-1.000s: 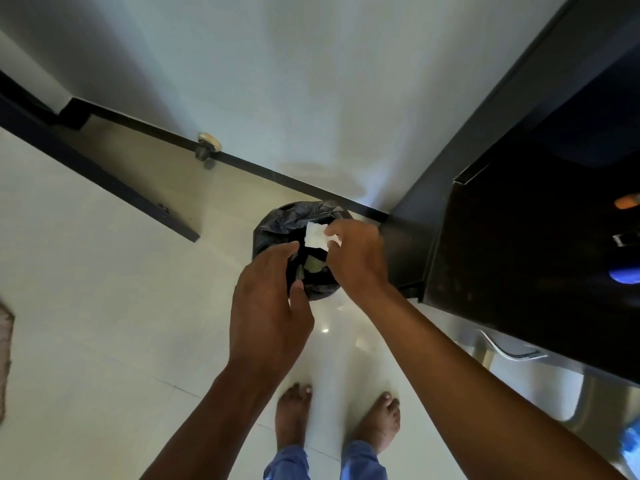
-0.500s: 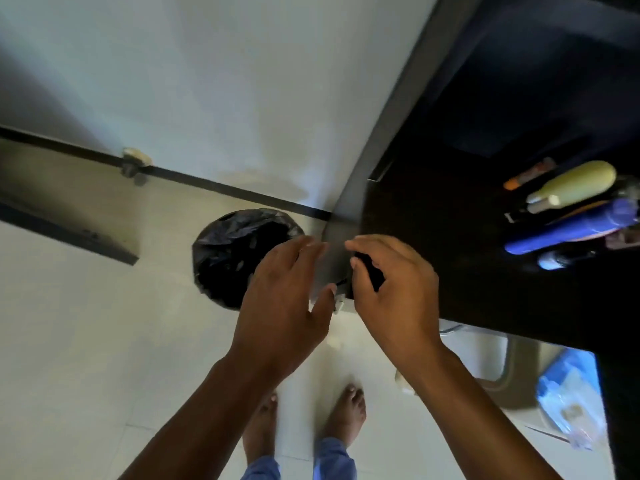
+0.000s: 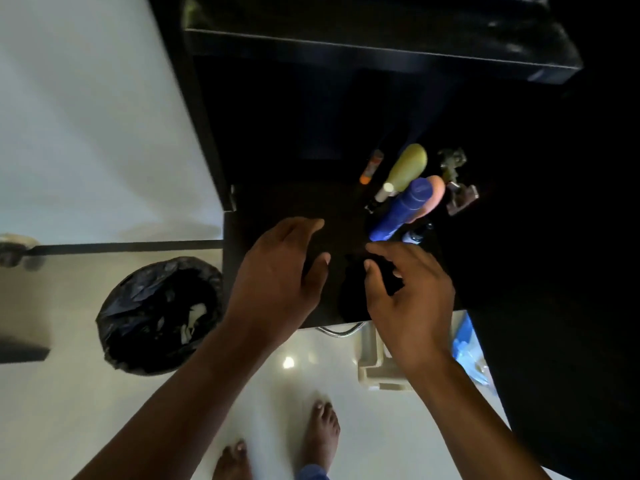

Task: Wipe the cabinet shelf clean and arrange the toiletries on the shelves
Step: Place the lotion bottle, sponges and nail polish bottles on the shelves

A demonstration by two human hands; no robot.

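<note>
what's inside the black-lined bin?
The bin holds a black liner with a bit of white crumpled material near its right side. Anything deeper is lost in shadow.

White wall [image 3: 86,133] at left, black skirting [image 3: 121,247] along its foot. Pale glossy floor [image 3: 69,410] with a light glint. Black-lined bin [image 3: 156,313] beside dark cabinet [image 3: 519,271]. Beige stool [image 3: 377,368] beneath.

Left hand [image 3: 277,271], right hand [image 3: 408,292] empty over dark shelf [image 3: 298,202], near toiletries [image 3: 401,202].

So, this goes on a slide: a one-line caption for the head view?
Both empty hands, left hand and right hand, reach toward the blue cylindrical bottle on the dark cabinet shelf.
</note>
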